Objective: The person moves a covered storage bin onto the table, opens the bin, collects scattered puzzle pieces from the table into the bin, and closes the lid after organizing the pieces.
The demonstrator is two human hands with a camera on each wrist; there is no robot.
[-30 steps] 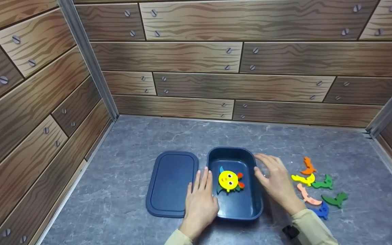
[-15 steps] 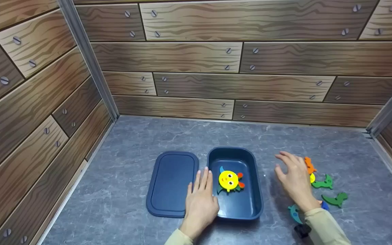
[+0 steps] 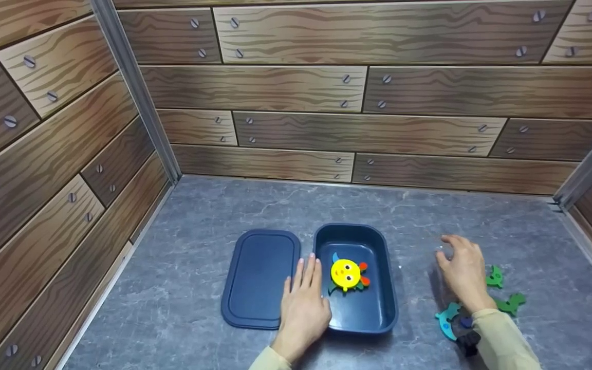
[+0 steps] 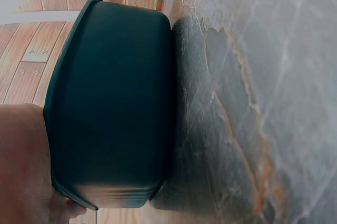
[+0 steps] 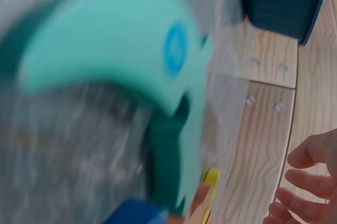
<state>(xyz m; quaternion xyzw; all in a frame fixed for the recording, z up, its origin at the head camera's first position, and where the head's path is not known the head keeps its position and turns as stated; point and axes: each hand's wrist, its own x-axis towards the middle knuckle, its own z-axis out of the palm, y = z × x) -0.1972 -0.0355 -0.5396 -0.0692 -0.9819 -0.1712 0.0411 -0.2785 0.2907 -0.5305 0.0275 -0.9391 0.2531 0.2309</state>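
My left hand (image 3: 303,311) lies with straight fingers along the left rim of a dark blue box (image 3: 360,316). Inside the box sits a yellow round piece with a smiling face (image 3: 346,273), with blue, red and green bits sticking out around it. To the right, my right hand (image 3: 464,270) hovers above small animal-shaped pieces, fingers loosely bent and nothing between them in the right wrist view. Near it lie a teal piece (image 3: 447,321), green pieces (image 3: 512,303) and a blue piece (image 3: 465,322). The hand and forearm hide the orange, yellow and pink ones in the head view.
A flat dark blue lid (image 3: 262,280) lies left of the box, partly under my left hand. The grey marbled tabletop (image 3: 214,205) ends at wood-patterned walls (image 3: 296,128) behind and on both sides. A small black device (image 3: 468,341) sits at the right wrist.
My right hand has moved right, from beside the box's right rim to over the loose pieces, uncovering the teal one. The left hand stays on the box.
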